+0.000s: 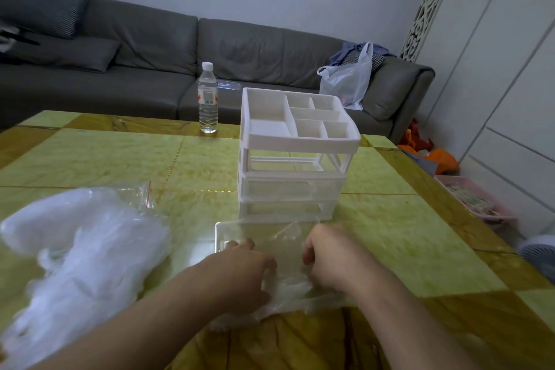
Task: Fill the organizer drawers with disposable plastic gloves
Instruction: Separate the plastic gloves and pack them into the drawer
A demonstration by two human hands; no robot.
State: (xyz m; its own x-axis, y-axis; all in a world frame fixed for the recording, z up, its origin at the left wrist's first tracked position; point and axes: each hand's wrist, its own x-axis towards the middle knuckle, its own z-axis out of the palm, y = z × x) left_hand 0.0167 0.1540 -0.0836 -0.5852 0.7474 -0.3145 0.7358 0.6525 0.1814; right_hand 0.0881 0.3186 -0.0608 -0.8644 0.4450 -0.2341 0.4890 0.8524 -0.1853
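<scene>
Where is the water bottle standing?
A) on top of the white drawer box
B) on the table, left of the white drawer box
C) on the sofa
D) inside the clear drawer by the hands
B: the water bottle stands upright on the table near its far edge, to the left of the white organizer and apart from it.

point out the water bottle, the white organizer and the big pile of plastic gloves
water bottle (208,99), head view, on its label band
white organizer (292,189), head view, on the front of its middle tier
pile of plastic gloves (87,246), head view, on the middle of the heap
</scene>
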